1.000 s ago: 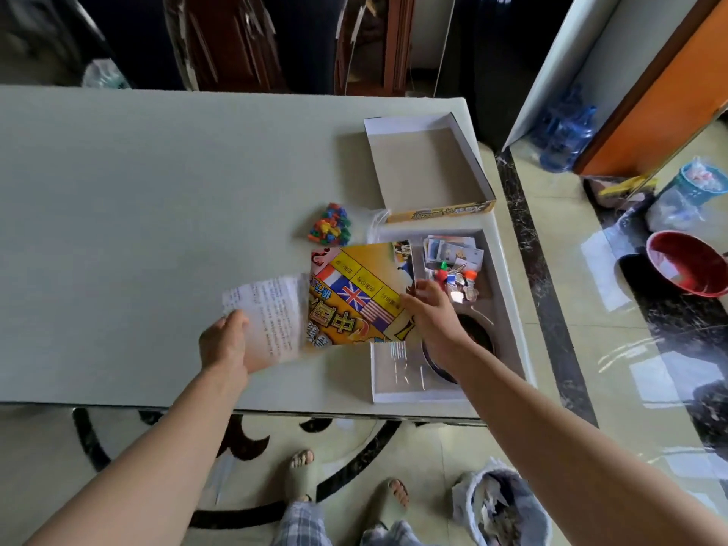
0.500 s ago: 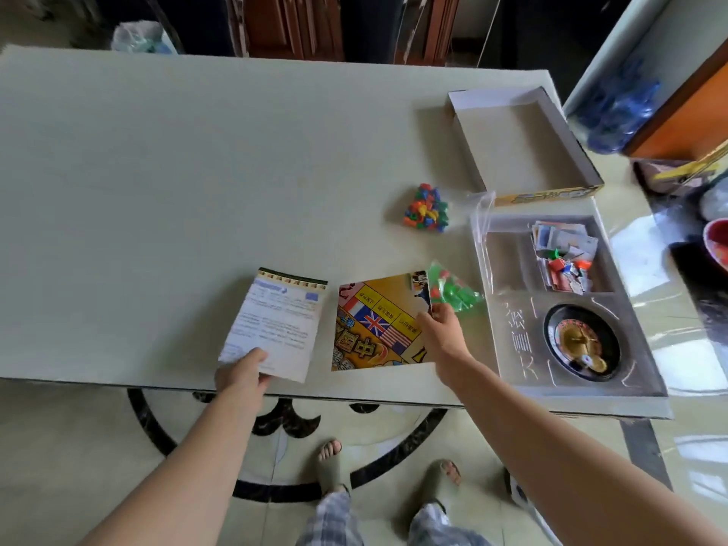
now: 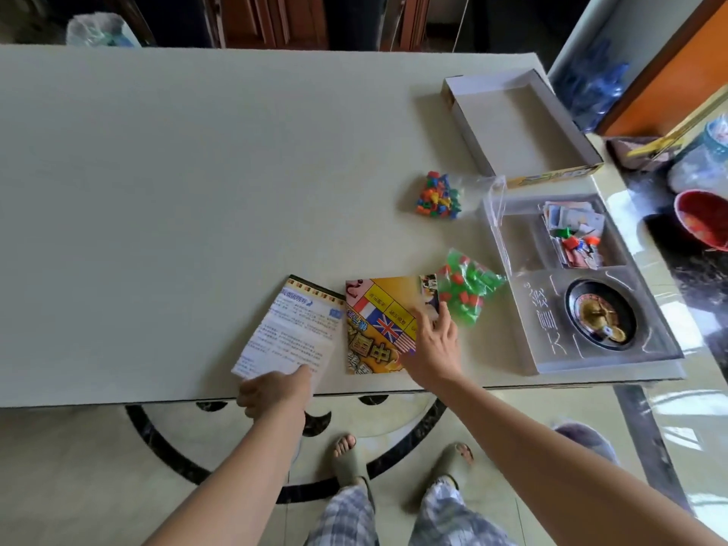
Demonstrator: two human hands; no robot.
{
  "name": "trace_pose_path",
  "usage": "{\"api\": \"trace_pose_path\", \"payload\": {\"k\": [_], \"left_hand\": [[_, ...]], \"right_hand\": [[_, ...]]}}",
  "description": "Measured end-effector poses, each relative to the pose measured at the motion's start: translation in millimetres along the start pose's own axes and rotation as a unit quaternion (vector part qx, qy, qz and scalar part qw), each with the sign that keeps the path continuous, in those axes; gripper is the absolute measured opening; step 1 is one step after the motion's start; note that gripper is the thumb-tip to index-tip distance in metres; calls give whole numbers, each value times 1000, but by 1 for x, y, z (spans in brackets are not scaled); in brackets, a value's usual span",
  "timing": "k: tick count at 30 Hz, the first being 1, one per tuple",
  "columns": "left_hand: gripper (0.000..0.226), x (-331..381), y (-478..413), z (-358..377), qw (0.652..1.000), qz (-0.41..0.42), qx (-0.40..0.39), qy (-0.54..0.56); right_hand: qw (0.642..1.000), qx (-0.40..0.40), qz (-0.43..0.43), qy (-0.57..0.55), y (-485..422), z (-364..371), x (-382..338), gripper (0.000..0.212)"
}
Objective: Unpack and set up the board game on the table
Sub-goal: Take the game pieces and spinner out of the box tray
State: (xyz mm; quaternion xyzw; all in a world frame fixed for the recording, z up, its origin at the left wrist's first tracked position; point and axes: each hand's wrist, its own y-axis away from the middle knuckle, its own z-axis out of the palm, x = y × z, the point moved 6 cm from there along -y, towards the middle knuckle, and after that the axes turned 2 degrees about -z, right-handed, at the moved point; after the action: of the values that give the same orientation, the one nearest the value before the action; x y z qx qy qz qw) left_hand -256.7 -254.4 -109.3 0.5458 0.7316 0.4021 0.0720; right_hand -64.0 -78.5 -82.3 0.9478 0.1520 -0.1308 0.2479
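glossy tiled floor (image 3: pixel 669 407), orange door (image 3: pixel 669 72), pale table (image 3: pixel 157 191).

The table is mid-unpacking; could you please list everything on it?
Box lid: one, white inside, far right corner.
Tray: one, grey, right edge.
Roulette wheel: one, black and gold, in tray.
Cards: one pile, mixed, tray's far compartment.
Bag of tokens: one, multicoloured, left of tray.
Bag of small pieces: one, green and red, beside board.
Board: one, folded, yellow, near edge.
Leaflet: one, white, left of board.
Left hand: holds leaflet.
Right hand: open, on board.
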Motion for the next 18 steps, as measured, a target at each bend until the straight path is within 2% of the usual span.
{"api": "trace_pose_path", "payload": {"k": [5,8,10,12,14,16,18], "left_hand": [[95,6,6,17,996,21,-68,-47],[100,8,15,7,995,46,-41,-80],[97,18,23,-3,989,118,-8,-90],[78,31,25,-4,956,259,9,-139],[60,38,26,7,894,369,-40,-252],[52,37,16,16,862,372,-75,-336],[45,43,16,19,865,354,-55,-351]], "right_hand": [[999,-25,-25,30,-4,9,-4,87],[999,-31,-24,36,-13,8,-6,89],[998,-35,-26,42,-19,9,-9,92],[998,-37,-20,45,-24,9,-11,92],[998,-37,-17,44,-27,8,-12,87],[999,-17,-23,25,-28,0,-12,71],[997,43,-41,-40,-27,-21,-4,48]]}}
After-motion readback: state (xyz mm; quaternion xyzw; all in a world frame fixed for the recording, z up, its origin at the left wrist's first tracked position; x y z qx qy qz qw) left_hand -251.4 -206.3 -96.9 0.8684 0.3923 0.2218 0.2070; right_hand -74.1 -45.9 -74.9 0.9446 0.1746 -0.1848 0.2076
